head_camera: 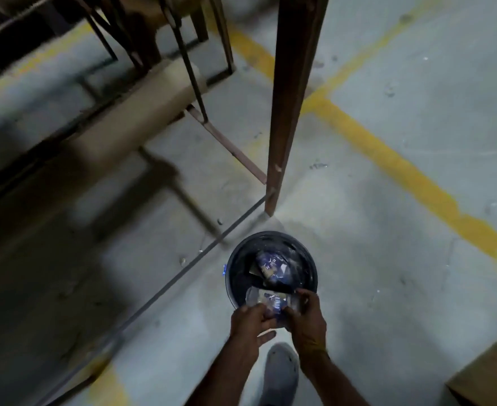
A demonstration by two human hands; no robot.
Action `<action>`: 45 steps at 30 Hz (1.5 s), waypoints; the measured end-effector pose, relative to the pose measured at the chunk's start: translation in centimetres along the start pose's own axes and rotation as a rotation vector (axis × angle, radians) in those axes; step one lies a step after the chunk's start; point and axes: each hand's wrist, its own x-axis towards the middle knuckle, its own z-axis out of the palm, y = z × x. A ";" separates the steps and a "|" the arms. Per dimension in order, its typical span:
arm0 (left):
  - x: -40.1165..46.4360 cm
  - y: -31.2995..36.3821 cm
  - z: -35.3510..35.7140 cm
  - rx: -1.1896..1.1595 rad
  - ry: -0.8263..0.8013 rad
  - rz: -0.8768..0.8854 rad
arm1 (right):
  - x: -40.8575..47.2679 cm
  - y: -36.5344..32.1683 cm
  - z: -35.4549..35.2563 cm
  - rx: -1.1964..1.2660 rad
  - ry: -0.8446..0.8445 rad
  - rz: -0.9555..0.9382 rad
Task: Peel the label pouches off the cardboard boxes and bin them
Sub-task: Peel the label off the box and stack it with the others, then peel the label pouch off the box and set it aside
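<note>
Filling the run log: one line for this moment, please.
stage: binning | hands: left and right both hold pouch over bin | bin: pouches already inside

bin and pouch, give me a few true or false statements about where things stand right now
1. Both hands hold the clear label pouch over the bin. True: the left hand and the right hand each grip a side of it.
2. The bin is empty. False: a crumpled pouch with blue print already lies inside.
3. The bin stands on a table. False: it stands on the concrete floor, near a rusty metal post.
4. Yellow lines are painted on the floor. True.
5. A cardboard box corner shows at lower right. True.
</note>
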 end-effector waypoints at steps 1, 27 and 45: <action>1.7 0.1 0.2 0.017 -0.014 -0.016 | 1.5 0.5 0.3 -0.045 -0.023 0.017; -15.3 -7.7 -23.8 0.032 0.102 0.308 | -23.5 1.5 9.3 -0.517 -0.222 -0.437; -43.1 -36.9 -64.4 -0.670 0.580 0.359 | -73.4 16.4 27.5 -0.890 -0.845 -0.745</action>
